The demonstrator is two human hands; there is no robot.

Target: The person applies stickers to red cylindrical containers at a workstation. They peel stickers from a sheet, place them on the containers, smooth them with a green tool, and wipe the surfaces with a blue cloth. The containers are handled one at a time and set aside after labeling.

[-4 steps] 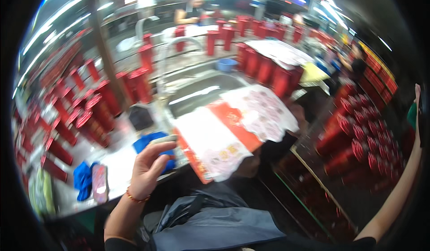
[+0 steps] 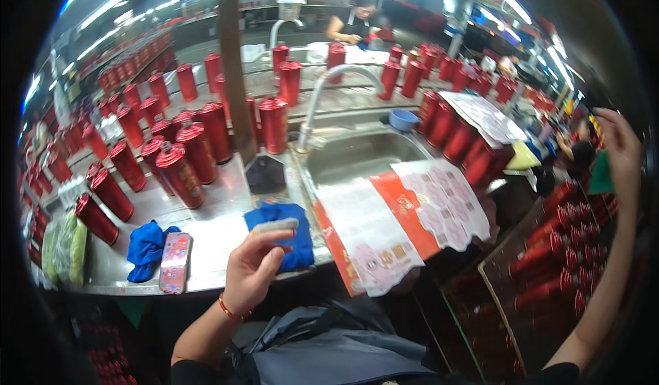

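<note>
My left hand (image 2: 255,274) hovers over the front edge of the steel counter, next to a folded blue cloth (image 2: 288,228). Its index finger wears a greyish-white wrap, and the thumb is apart from it with nothing between. To its right a printed white and red paper sheet (image 2: 374,215) lies across the sink's front edge. Far to the right, my right hand (image 2: 621,141) is raised with bent fingers. A green flat piece (image 2: 601,173) shows beside that palm; whether the hand holds it I cannot make out.
Many red metal bottles (image 2: 180,176) stand on the left of the counter, near a phone (image 2: 175,263) and a blue cloth bundle (image 2: 145,249). A sink (image 2: 357,155) with a curved faucet (image 2: 336,76) lies ahead. More bottles (image 2: 576,248) lie stacked at right. A co-worker (image 2: 353,25) is across.
The view has swung left, so the counter and sheet appear further right, and the picture is sharper. My right hand has come further into view, its fingers now visible.
</note>
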